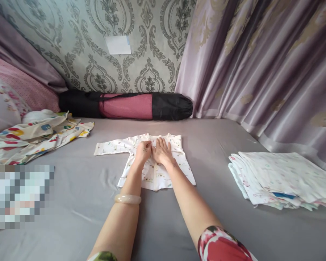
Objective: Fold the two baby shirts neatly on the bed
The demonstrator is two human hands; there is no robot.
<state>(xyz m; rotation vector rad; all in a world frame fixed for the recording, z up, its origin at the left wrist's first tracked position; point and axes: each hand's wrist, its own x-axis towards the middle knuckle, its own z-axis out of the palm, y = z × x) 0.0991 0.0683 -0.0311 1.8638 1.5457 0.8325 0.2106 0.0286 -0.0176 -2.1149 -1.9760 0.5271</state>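
A small white baby shirt (149, 177) with a fine print and a buttoned front lies face up on the grey sheet. One sleeve (112, 146) stretches out to the left, while on the right side the sleeve is folded in over the body. My left hand (143, 151), with a pale bangle on its wrist, is closed in a pinch at the upper middle of the shirt, seemingly on its cloth; the fingertips are partly hidden. Beside it my right hand (162, 151) presses flat on the chest, fingers spread.
To the right lies a stack of folded light cloths (288, 174). At left are a colourful printed garment (43, 134) and a blurred-out item (24, 195). A black and pink rolled bag (125, 106) lies along the wall. Purple curtains (247, 65) hang at right.
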